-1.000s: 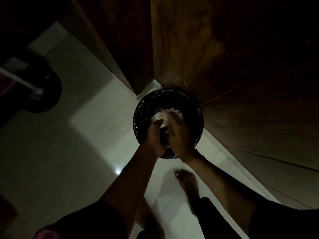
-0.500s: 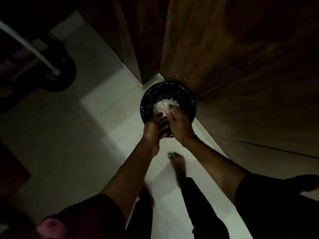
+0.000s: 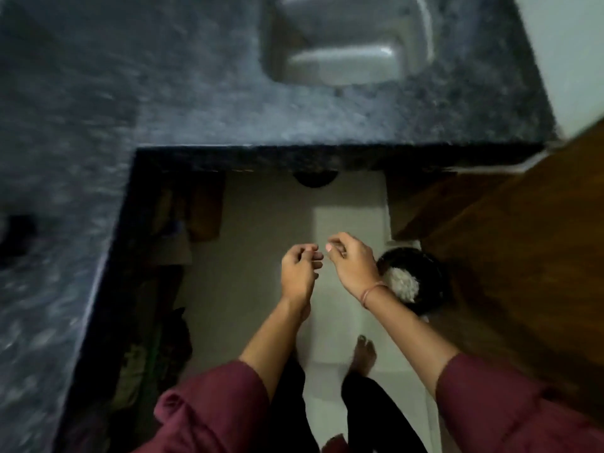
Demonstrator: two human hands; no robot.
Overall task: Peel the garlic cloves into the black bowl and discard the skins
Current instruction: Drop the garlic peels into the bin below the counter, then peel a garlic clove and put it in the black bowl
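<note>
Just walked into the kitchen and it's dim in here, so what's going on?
A person stands at the corner of a dark stone counter, left hand and right hand held close together above the floor, fingers loosely curled with nothing visible in them. To their right, a black bin on the floor holds a pile of pale skins. A steel sink sits in the counter ahead.

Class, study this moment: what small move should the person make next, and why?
Probably lift both hands toward the counter. The skins lie in the black bin on the floor, and the left hand and right hand hover beside it, fingers curled, with nothing plainly held; so discarding looks done.
</note>
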